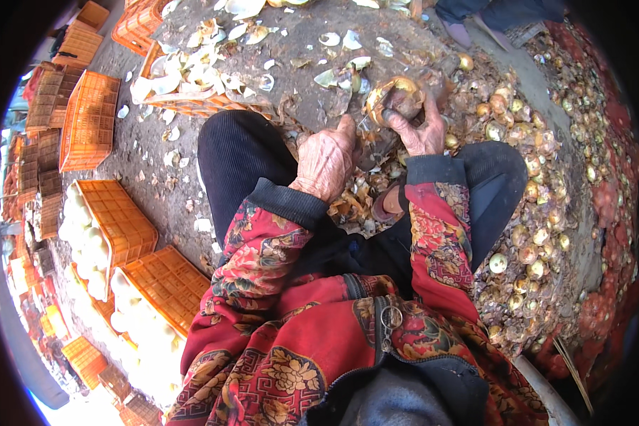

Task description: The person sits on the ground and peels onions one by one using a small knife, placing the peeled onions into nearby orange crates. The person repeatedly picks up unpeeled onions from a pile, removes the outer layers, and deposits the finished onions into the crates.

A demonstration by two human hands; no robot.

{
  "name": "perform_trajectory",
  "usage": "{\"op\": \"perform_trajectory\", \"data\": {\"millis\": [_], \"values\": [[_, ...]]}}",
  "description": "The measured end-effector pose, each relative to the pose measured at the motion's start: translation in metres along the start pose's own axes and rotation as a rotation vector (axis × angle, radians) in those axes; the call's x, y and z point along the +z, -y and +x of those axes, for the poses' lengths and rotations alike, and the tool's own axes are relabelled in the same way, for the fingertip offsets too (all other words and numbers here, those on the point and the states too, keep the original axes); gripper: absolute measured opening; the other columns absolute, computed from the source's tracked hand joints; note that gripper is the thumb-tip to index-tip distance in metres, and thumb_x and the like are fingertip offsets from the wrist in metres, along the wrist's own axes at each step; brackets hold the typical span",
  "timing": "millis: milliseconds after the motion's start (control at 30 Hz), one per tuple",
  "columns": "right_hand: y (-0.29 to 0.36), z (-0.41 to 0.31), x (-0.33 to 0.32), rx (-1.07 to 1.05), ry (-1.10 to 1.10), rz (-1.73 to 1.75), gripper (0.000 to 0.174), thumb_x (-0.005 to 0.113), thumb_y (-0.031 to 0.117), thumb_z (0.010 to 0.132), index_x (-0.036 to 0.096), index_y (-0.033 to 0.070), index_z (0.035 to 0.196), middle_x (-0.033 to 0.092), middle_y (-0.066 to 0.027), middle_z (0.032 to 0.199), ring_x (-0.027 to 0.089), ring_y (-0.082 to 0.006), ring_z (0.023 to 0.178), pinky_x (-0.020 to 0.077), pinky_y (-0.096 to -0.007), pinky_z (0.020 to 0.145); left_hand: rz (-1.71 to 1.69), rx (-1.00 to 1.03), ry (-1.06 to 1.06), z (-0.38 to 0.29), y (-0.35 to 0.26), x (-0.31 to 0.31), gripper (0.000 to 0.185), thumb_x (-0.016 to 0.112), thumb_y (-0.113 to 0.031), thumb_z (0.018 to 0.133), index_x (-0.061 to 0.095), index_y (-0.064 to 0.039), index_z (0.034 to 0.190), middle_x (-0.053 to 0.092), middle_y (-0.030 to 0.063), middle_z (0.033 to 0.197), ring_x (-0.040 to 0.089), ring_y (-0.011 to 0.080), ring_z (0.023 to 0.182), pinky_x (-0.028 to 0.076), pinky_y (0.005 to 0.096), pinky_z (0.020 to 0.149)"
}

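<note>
My right hand (pixel 423 128) grips an onion (pixel 402 101) with loose golden skin around it, the thumb on its near side. My left hand (pixel 327 157) is just left of it, back upward, fingers curled under and thumb pointing at the onion. A thin, pale glint shows between thumb and onion; what the left hand holds is hidden. Dry onion skins (pixel 346 207) lie on the ground between my bent legs. To the right spreads a heap of unpeeled onions (pixel 532 191). Ahead on the left, an orange plastic crate (pixel 191 106) is loaded with whitish onion peelings (pixel 181 72).
Orange crates filled with peeled white onions (pixel 88 239) stand at my left, with an orange crate (pixel 90 120) beyond. Pale onion layers (pixel 327 79) litter the ground ahead. Another person's feet (pixel 458 33) are at the top right. Red mesh sacks (pixel 601 309) lie at the far right.
</note>
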State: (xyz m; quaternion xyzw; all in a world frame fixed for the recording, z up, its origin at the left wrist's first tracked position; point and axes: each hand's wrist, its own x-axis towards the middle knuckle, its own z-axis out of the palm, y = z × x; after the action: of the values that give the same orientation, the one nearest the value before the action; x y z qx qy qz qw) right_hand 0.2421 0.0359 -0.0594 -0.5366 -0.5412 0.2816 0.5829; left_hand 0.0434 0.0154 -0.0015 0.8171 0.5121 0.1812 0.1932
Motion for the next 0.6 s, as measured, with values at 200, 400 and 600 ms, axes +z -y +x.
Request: {"op": "perform_trajectory", "data": {"millis": [200,400,600], "values": [[0.005,-0.003,-0.002,0.006,0.014,-0.044,0.083,0.082,0.032,0.067,0.046,-0.005,0.131,0.056,-0.0241,0.121,0.053,-0.0342,0.114,0.0414,-0.0405,0.099,-0.013,-0.017,0.059,0.009,-0.006,0.0,0.022,0.057,-0.014,0.082,0.049,0.002,0.095,0.062,0.0237,0.068,0.063,0.042,0.067,0.049,0.0497,0.058],[0.015,-0.002,0.002,-0.041,0.014,0.011,0.076,0.083,0.021,0.068,0.047,-0.009,0.127,0.059,-0.022,0.115,0.059,-0.0282,0.106,0.0474,-0.0363,0.092,0.186,-0.003,0.092,0.024,-0.013,-0.002,0.018,0.052,-0.005,0.082,0.053,0.007,0.096,0.063,0.0229,0.07,0.066,0.0378,0.068,0.052,0.0441,0.058],[0.02,-0.002,0.002,-0.102,0.139,-0.042,0.079,0.082,0.019,0.072,0.041,-0.004,0.136,0.057,-0.0173,0.123,0.057,-0.025,0.11,0.0464,-0.0352,0.095,0.322,-0.017,0.137,0.045,-0.006,0.006,0.013,0.051,-0.005,0.085,0.059,0.002,0.092,0.067,0.0156,0.078,0.069,0.027,0.069,0.055,0.0363,0.054]]}}
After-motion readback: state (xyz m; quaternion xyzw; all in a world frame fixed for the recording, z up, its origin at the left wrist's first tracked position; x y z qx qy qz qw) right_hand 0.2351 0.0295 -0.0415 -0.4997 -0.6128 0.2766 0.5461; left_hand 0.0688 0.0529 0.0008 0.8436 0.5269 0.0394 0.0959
